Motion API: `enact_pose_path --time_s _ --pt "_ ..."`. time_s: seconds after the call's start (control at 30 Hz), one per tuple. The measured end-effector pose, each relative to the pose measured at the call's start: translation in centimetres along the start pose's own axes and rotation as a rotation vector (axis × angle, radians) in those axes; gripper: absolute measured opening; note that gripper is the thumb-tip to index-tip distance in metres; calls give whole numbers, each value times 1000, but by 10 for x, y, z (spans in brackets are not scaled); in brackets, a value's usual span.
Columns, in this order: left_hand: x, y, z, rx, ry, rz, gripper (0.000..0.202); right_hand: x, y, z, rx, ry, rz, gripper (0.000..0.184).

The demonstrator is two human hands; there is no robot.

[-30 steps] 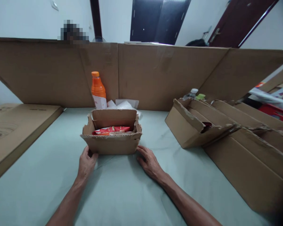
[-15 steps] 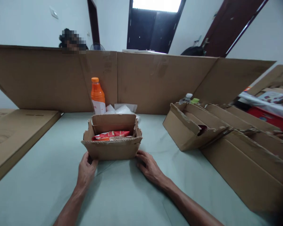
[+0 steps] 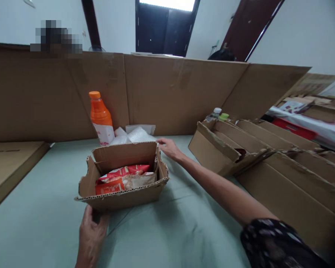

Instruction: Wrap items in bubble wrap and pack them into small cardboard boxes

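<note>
In front of me a small open cardboard box (image 3: 123, 204) holds red and orange snack packets (image 3: 125, 179). My left hand (image 3: 92, 230) grips its front left bottom corner, thumb and fingers against the cardboard and the fingertips partly hidden under it. My right hand (image 3: 169, 148) reaches past the box's back right corner, fingers stretched towards a bubble-wrapped bundle (image 3: 139, 134) behind the box. Whether its fingertips touch the bundle or the box I cannot tell. An orange bottle (image 3: 101, 119) with a white label stands to the left of the bundle.
A tall cardboard screen (image 3: 184, 95) closes off the back of the table (image 3: 145, 238). Divided cardboard boxes (image 3: 284, 190) stand on the right, with bottles (image 3: 216, 114) behind them. A flat carton (image 3: 13, 163) lies at left. Beyond the screen is a person (image 3: 56, 39).
My right hand has left the box's front right corner and moved back beside its rear. The box now sits nearer and turned, its packets more visible. My left hand stays at its corner.
</note>
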State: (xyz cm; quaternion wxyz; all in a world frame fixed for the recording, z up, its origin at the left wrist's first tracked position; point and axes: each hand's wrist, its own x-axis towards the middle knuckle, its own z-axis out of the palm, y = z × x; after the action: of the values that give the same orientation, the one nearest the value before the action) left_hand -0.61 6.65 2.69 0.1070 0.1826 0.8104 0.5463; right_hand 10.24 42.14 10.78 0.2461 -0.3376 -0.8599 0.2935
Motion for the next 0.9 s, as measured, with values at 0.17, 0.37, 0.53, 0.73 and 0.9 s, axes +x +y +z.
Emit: enact_pose_path --time_s 0.17,0.37,0.53,0.73,0.9 --pt "-3 -3 -3 52 -24 -89 48 87 -2 46 18 99 70 35" --pt "-1 -2 -5 106 -15 -92 38 105 -9 59 82 171 18 13" --pt "1 -2 -5 58 -30 -46 41 65 -26 -3 84 381 -200 18" --pt "12 -8 -12 58 -68 -70 43 -76 18 -41 -199 161 -444 21" --pt "12 -9 -25 191 -5 9 50 -195 52 -20 -105 63 -215 15"
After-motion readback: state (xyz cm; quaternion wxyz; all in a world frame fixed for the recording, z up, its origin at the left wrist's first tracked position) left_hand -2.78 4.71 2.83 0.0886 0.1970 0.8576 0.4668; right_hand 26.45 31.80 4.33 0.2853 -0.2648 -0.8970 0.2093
